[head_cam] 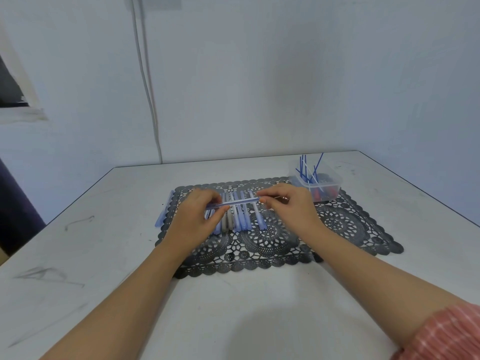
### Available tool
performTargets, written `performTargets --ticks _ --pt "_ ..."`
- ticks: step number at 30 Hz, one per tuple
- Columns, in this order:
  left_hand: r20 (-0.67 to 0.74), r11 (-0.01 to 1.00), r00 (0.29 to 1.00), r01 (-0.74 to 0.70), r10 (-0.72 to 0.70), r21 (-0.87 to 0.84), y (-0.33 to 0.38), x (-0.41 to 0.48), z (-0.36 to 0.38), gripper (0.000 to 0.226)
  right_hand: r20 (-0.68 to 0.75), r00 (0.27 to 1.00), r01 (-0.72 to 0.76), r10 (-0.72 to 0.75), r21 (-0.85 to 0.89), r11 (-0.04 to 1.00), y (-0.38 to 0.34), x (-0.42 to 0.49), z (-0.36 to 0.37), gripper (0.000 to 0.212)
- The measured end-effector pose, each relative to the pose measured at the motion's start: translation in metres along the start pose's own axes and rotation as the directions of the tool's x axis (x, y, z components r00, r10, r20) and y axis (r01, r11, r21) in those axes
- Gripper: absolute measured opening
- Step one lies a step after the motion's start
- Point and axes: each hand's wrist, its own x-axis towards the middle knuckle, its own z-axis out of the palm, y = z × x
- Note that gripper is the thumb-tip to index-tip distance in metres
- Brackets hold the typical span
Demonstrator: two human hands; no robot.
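Nearest, bare table (233,307), then the black lace mat (337,229) on it. Both hands work just above mat centre. The left hand (200,214) has its fingers curled round the left half of 1 pen barrel (233,202), held crosswise. The right hand (288,203) pinches at the barrel's right end, maybe feeding a thin refill in; too blurred to tell.

Handling, my guess: hollow clear-blue plastic, v. light, stiff, smooth so a bit slippery, and may crack if squeezed hard. Best hold is mid-shaft w/ fingertips, leaving the open end free.

Counts:
- Row of barrels (241,219) under the hands, mid-mat: approx 6–7 show, some hidden behind the left hand.
- Lone barrel (165,211) on the mat's left edge: 1.
- Clear tub (327,183) at the mat's far right corner: 1.
- Refills (304,167) standing in the tub: approx 6 blue, 1 whitish, plus red and dark bits too small to count.
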Motion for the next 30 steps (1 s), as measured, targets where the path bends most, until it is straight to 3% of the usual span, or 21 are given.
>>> performTargets --ticks 5,30 --pt "0.01 1.0 1.0 0.002 -0.001 -0.007 -0.0009 -0.0001 0.0013 0.012 0.007 1.0 -0.029 0.029 0.072 0.997 0.0012 0.0002 -0.0005 0.023" --pt "0.006 1.0 1.0 0.022 -0.022 -0.008 0.0028 -0.0014 0.0011 0.012 0.054 0.998 -0.026 0.02 0.098 0.995 0.0047 0.0 -0.0001 0.019"
